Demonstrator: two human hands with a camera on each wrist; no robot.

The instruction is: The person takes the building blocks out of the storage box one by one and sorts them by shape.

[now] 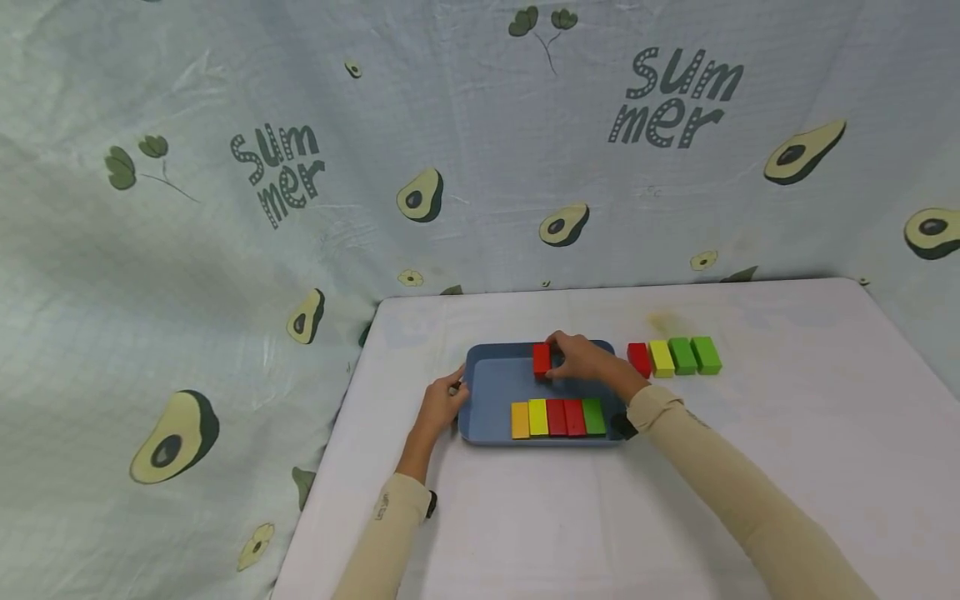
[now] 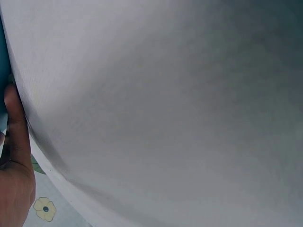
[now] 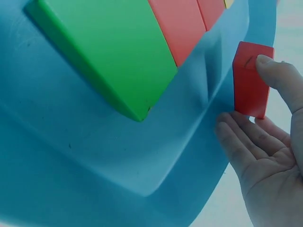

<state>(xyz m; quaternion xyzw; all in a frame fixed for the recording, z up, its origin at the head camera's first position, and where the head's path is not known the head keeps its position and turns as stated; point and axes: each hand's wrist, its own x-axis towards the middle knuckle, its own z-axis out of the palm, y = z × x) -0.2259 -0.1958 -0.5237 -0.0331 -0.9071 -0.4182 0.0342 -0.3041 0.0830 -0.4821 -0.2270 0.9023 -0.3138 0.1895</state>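
A blue-grey tray (image 1: 491, 417) lies on the table, and a row of colored blocks (image 1: 557, 418) stands along its near side: orange, yellow, red and green. My right hand (image 1: 585, 360) pinches a red block (image 1: 542, 362) between thumb and fingers over the tray's far half. In the right wrist view the thumb presses one end of that red block (image 3: 252, 80) and fingertips meet the other, with a green block (image 3: 113, 52) nearby in the tray. At the tray's left side, my left hand (image 1: 441, 404) grips the rim; the left wrist view shows only part of this hand (image 2: 18, 156).
To the right of the tray, a red block (image 1: 639, 358), a yellow block (image 1: 662, 358) and two green blocks (image 1: 693, 356) stand in a row on the white table (image 1: 525, 517). A printed cloth (image 1: 480, 150) hangs behind the table and along its left side.
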